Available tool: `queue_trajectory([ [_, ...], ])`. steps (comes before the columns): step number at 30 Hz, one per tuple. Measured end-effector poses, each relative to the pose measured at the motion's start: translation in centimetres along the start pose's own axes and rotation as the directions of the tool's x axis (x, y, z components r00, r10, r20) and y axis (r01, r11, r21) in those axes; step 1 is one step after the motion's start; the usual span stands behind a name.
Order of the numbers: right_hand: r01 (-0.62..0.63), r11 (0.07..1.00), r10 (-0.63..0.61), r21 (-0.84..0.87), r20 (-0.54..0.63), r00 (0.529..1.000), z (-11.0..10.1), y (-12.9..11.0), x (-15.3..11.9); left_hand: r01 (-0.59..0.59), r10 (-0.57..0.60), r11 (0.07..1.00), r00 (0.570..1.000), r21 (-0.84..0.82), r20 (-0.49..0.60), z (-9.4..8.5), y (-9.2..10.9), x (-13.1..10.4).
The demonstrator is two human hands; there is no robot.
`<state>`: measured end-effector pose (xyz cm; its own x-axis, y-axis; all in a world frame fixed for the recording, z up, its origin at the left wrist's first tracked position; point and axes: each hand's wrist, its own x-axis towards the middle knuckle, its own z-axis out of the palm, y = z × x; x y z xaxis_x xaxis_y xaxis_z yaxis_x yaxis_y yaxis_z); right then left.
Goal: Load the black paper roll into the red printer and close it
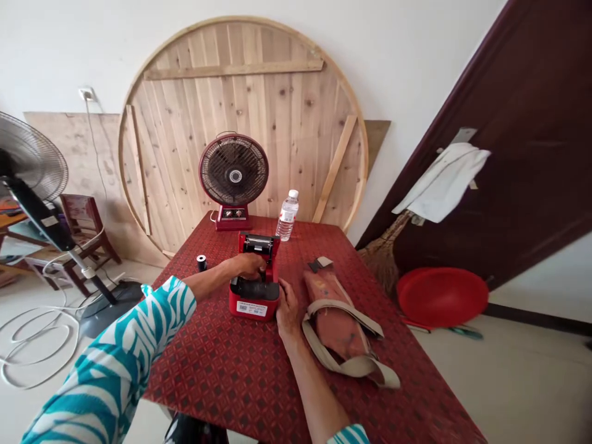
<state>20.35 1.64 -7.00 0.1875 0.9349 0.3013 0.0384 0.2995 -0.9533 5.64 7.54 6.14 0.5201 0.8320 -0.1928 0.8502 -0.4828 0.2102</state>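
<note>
A red and black device [253, 308] with a raised lid [259, 244] stands on the red patterned table [222, 376]. My left hand [250, 266] reaches over the opened device, its fingers down inside; what they touch there is hidden. Along the device's right side rests my right hand [287, 307], its fingers against the red casing. A small dark roll with a white end [201, 263] stands on the table to the left. Right of the device lies an orange-brown pouch [333, 314] with a beige strap [319, 354].
At the table's back are a red fan [234, 176] and a water bottle [287, 217]. A large round wooden panel [277, 111] leans on the wall. A standing fan [46, 209] is on the left; a broom [386, 246] and red basin [443, 296] are on the right.
</note>
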Motion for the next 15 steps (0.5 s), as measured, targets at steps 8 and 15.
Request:
queue_trajectory([
  [8, 0.002, 1.000, -0.002, 0.019, 0.007, 1.000, 0.2, -0.4, -0.1, -0.128, 0.113, 0.990, 0.969, -0.056, -0.219, -0.8, 0.4, -3.8],
  [15, 0.008, 1.000, -0.008, 0.008, 0.013, 1.000, 0.1, -0.7, 0.0, -0.227, -0.183, 0.755, 0.828, -0.615, -0.530, -3.3, -6.0, -7.6],
])
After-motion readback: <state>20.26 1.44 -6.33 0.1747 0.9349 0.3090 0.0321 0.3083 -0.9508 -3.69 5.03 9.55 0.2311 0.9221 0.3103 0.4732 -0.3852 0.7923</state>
